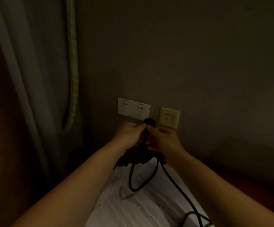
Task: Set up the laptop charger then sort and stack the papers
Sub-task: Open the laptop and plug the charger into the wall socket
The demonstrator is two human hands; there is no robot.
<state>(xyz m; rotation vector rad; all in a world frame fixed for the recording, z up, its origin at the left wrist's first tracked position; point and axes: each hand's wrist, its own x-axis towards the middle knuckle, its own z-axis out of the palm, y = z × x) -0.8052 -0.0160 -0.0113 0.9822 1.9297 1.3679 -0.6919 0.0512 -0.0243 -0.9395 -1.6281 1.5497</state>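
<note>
A black charger plug (150, 122) is held up just below a white double wall socket (133, 109). My left hand (130, 133) pinches the plug from the left, and my right hand (163, 139) grips it from the right. The plug's black cable (170, 176) hangs down from my hands, loops over the pale striped surface (133, 208) and runs off toward the bottom right. The plug's prongs are hidden. No papers or laptop are in view.
A beige data socket plate (169, 117) sits on the dark wall right of the white sockets. A light curtain (34, 79) with a hanging cord (72, 71) fills the left side. A white object (192, 218) lies at the bottom edge under the cable.
</note>
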